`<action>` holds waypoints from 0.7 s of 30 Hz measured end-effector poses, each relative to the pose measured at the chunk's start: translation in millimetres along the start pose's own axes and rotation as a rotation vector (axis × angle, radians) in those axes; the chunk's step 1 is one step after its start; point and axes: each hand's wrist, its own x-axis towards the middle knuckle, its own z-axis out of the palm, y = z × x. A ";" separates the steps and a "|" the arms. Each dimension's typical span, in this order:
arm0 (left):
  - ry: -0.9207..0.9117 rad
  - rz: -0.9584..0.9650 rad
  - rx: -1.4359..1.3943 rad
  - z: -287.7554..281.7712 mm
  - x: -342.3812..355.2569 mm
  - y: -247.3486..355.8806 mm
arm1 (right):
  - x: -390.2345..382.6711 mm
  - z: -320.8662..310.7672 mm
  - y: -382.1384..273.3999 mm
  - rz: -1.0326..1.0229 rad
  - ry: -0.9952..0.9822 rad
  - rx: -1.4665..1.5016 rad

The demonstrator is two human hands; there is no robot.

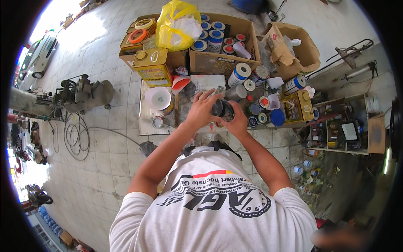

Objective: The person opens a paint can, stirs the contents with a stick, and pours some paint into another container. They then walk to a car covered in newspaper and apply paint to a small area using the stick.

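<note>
Over the worktable [147,126], my left hand [202,110] and my right hand [238,121] close round a dark, round container [219,108] from both sides. The fingers cover part of it, so its exact kind and contents do not show. Just beyond it lies a grey metal cylinder [236,93]. To the left stand a white funnel-like cup [158,98] and a small open tin [158,122]. Right of my right hand are several paint cans, among them one with a blue lid [277,117] and a red-capped can [263,102].
Behind stand a yellow thinner can [153,69], a cardboard box [222,62] of cans and a yellow plastic bag [178,25]. A wooden shelf [336,149] stands right. An air compressor [86,94] and coiled hose [76,138] are left on the tiled floor.
</note>
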 end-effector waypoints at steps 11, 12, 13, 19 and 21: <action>-0.095 0.164 0.215 2.2 6.5 3.6 | -11.5 -3.1 -0.5 0.070 0.000 0.153; -0.067 0.212 0.253 2.0 5.9 5.4 | -11.3 -4.2 0.1 0.079 0.001 0.160; -0.045 0.213 0.256 1.4 1.0 8.4 | -12.3 -3.5 -0.7 0.112 -0.002 0.167; 0.114 0.188 0.277 22.1 -24.3 29.7 | -10.0 -2.1 -5.5 0.192 0.036 0.159; 0.151 0.140 0.271 29.7 -24.7 32.3 | -10.5 4.2 -4.1 0.188 0.077 0.170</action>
